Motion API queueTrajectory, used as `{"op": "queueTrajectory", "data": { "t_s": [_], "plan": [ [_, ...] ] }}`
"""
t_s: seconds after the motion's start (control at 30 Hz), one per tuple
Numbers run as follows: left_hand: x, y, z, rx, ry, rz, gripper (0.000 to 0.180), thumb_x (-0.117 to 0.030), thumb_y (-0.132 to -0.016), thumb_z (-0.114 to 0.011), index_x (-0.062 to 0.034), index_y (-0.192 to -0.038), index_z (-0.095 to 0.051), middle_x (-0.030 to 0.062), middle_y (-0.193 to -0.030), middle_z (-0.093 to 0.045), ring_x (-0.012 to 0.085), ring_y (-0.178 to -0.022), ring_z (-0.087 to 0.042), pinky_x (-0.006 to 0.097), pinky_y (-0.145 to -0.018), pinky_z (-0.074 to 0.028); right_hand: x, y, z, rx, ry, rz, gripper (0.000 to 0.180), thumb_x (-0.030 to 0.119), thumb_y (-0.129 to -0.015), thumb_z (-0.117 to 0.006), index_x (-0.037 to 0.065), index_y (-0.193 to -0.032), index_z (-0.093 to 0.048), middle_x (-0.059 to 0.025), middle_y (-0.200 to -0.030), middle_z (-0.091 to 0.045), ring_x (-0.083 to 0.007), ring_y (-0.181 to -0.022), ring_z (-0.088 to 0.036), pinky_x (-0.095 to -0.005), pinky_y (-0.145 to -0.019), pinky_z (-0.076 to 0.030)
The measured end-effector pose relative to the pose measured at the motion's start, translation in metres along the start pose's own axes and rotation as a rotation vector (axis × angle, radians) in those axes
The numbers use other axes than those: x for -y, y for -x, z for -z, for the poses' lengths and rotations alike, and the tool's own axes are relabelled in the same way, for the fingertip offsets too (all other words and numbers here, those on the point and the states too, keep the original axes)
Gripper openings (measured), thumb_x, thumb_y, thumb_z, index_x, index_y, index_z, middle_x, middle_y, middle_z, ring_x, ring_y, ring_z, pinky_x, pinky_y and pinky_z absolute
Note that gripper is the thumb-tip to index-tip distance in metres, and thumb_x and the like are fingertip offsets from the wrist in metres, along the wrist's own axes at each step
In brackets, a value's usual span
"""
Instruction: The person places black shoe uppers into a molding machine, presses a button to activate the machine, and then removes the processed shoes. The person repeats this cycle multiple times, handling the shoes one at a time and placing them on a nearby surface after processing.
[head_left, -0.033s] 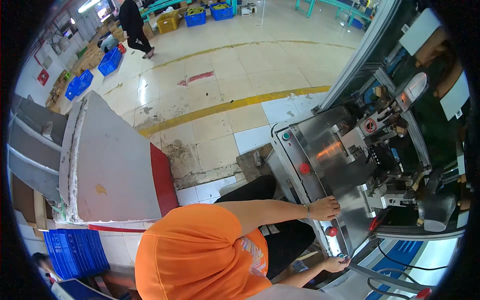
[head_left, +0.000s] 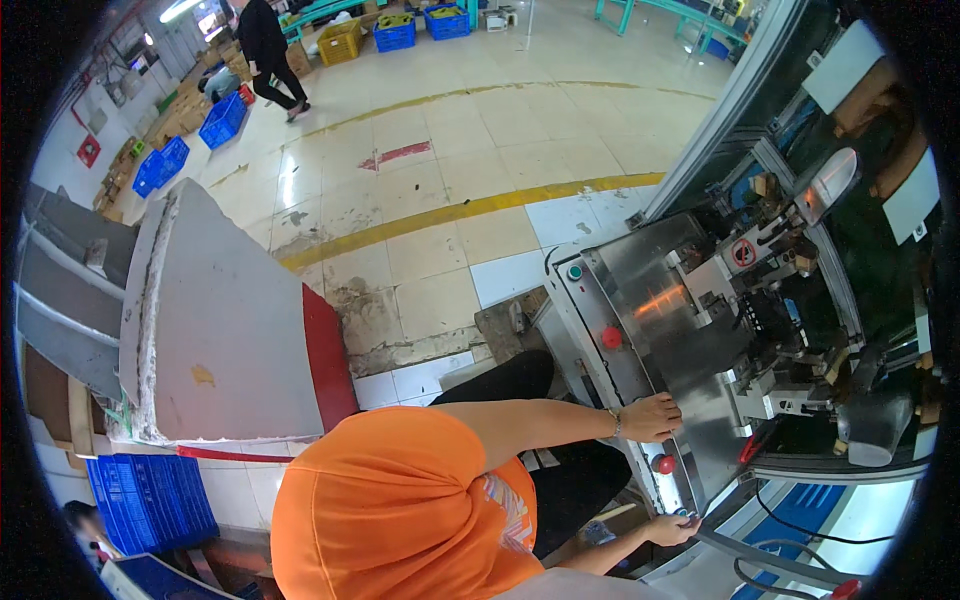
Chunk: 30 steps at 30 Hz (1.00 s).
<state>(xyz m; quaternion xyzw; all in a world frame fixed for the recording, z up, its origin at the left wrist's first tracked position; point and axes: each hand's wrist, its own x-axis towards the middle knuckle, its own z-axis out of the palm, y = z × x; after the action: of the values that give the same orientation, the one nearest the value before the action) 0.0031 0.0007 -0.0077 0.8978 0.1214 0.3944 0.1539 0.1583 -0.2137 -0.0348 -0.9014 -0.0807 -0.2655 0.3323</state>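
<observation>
My left hand [head_left: 650, 418], with a bracelet at the wrist, lies on the front edge of a machine's bare metal deck [head_left: 705, 420]. Its fingers are loosely bent and a little apart, and I see nothing in them. Lower down, my right hand [head_left: 670, 529] is at the near end of the control panel [head_left: 640, 440]. Its fingers are bent together beside a small green button [head_left: 684, 513]; what they grip, if anything, is hidden. A red knob [head_left: 663, 464] sits between the two hands. Farther along the panel are another red knob [head_left: 611, 337] and a green button [head_left: 574, 272].
Clamps and mechanisms [head_left: 770, 310] stand behind the deck, within a metal frame [head_left: 720, 110]. Red-handled pliers [head_left: 748, 449] lie near the deck's end. A grey cabinet [head_left: 230, 320] and blue crates [head_left: 150, 505] are to the left. A person [head_left: 265, 55] walks in the background.
Both hands keep their places. The whole view has shifted very slightly, and the person in the background is in a slightly different stride.
</observation>
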Motion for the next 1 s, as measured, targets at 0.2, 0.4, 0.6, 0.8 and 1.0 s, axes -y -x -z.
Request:
{"op": "queueTrajectory", "data": {
  "t_s": [0.2,0.4,0.6,0.8,1.0],
  "plan": [
    [0.000,0.000,0.000,-0.007,-0.023,-0.001,0.022,-0.027,-0.075,-0.056,-0.0065,-0.082,-0.051,0.0070,-0.082,-0.053,0.0203,-0.084,-0.052,0.035,-0.082,-0.035,-0.002,0.000,0.000,0.018,-0.019,-0.020,0.029,0.013,-0.085,-0.043,0.007,-0.109,-0.058,-0.0096,-0.105,-0.061,-0.0279,-0.093,-0.056,-0.0382,-0.080,-0.042],
    [0.004,0.002,-0.002,0.039,-0.003,0.009,0.023,-0.027,-0.075,-0.056,-0.0067,-0.083,-0.051,0.0074,-0.083,-0.053,0.0211,-0.085,-0.051,0.035,-0.082,-0.035,-0.006,0.000,-0.006,-0.009,0.000,0.047,0.030,0.015,-0.085,-0.043,0.007,-0.109,-0.058,-0.0098,-0.103,-0.061,-0.0292,-0.091,-0.057,-0.0395,-0.078,-0.042],
    [0.002,0.003,-0.012,-0.012,0.008,-0.005,0.023,-0.027,-0.074,-0.058,-0.0074,-0.081,-0.050,0.0069,-0.081,-0.051,0.0214,-0.083,-0.051,0.036,-0.081,-0.035,-0.016,-0.004,-0.009,-0.025,-0.026,0.036,0.028,0.014,-0.084,-0.044,0.008,-0.107,-0.060,-0.0099,-0.099,-0.062,-0.0294,-0.087,-0.058,-0.0393,-0.074,-0.044],
    [-0.003,0.002,-0.006,0.022,0.040,-0.005,0.023,-0.026,-0.073,-0.058,-0.0074,-0.083,-0.049,0.0076,-0.082,-0.051,0.0221,-0.084,-0.051,0.036,-0.082,-0.035,-0.010,-0.003,0.000,-0.025,0.020,0.004,0.030,0.016,-0.083,-0.043,0.010,-0.107,-0.060,-0.0101,-0.100,-0.063,-0.0304,-0.088,-0.058,-0.0407,-0.075,-0.045],
    [-0.002,-0.003,0.014,0.283,0.039,0.086,0.024,-0.028,-0.084,-0.049,-0.0071,-0.094,-0.053,0.0107,-0.094,-0.057,0.0261,-0.092,-0.052,0.042,-0.085,-0.036,0.002,0.003,0.002,0.011,-0.039,0.011,0.030,0.008,-0.081,-0.047,0.000,-0.108,-0.058,-0.0173,-0.106,-0.059,-0.0325,-0.097,-0.054,-0.0392,-0.085,-0.040]
  ]
}}
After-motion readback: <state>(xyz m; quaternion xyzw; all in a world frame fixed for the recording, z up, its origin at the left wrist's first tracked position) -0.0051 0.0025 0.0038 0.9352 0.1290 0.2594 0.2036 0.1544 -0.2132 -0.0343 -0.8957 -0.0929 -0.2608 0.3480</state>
